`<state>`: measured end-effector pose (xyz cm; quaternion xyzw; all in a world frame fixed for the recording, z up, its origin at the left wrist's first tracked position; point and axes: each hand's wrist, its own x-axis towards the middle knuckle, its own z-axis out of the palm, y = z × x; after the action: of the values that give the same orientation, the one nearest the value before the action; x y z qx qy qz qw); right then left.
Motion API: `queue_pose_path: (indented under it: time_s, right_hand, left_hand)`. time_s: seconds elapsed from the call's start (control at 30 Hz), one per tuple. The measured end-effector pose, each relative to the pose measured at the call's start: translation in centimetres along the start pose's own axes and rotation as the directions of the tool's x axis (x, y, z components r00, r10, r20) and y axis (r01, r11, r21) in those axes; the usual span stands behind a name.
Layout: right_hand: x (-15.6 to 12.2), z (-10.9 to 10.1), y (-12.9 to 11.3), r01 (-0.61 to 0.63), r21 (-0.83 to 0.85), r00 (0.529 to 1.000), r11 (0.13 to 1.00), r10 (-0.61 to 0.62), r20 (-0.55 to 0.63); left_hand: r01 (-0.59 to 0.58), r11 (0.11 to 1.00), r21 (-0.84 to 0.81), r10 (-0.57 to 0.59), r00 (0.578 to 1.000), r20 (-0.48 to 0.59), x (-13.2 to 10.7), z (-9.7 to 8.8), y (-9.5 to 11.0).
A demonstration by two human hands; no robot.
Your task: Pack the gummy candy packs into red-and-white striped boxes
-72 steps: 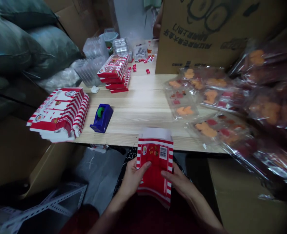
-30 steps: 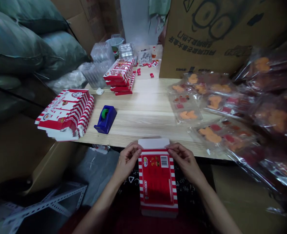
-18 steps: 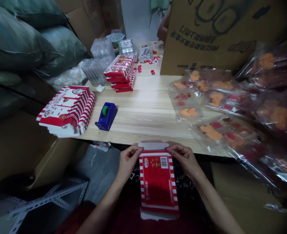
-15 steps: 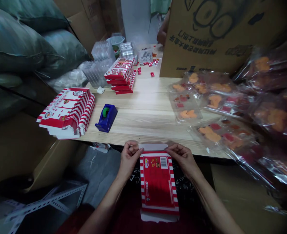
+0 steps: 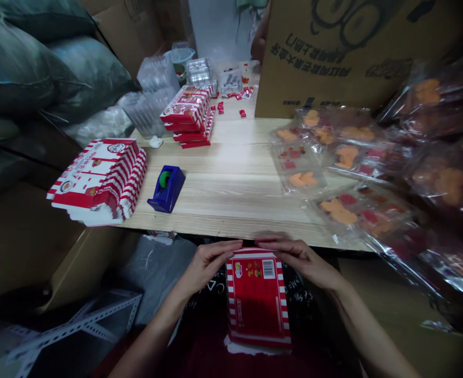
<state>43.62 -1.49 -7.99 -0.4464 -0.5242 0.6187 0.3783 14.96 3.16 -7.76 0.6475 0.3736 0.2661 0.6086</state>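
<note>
A red and white striped carton [image 5: 258, 299] with a barcode on its face lies over my lap, just below the wooden table's front edge [image 5: 231, 228]. My left hand [image 5: 210, 260] presses its fingers flat over the carton's top left corner. My right hand [image 5: 294, 255] does the same at the top right, fingers stretched toward the left hand. The white top flap is folded down out of sight under my fingers. A white flap sticks out at the carton's bottom end.
A pile of flat striped cartons [image 5: 97, 178] lies at the table's left, a blue tape dispenser [image 5: 166, 188] beside it. Filled red cartons [image 5: 188, 115] are stacked further back. Clear bags of orange and red toys [image 5: 334, 173] cover the right. A big cardboard box [image 5: 349, 52] stands behind; another person's arm [image 5: 260, 39] shows there.
The white top flap, upright a second ago, has been folded down. Both hands went from pinching the flap's corners to lying flat over the carton's top edge.
</note>
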Motion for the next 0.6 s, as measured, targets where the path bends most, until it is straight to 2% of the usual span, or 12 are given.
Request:
queue_pose_path:
  time_s: [0.07,0.13,0.23,0.37,0.6]
  right_hand:
    - [-0.1,0.0,-0.5,-0.035,-0.007,0.999,0.999,0.035,0.040]
    - [0.0,0.1,-0.9,-0.071,-0.013,0.997,0.997,0.072,0.027]
    - [0.4,0.0,-1.4,-0.114,-0.006,0.993,0.993,0.114,0.007]
    - [0.8,-0.2,-2.1,-0.185,0.033,0.981,0.982,0.183,0.065]
    - [1.4,-0.3,-1.4,-0.207,0.106,0.972,0.973,0.216,-0.089]
  left_hand:
    - [-0.032,0.998,0.045,0.032,0.999,-0.006,0.1,-0.1,0.1]
    - [-0.038,0.996,0.078,0.036,0.999,0.024,0.3,-0.1,0.4]
    - [-0.008,0.995,0.101,0.003,0.999,0.047,1.0,-0.3,1.4]
    - [0.047,0.995,0.090,-0.057,0.992,0.112,2.1,-0.7,2.5]
    - [-0.102,0.970,0.220,0.065,0.983,0.172,3.8,-0.7,2.7]
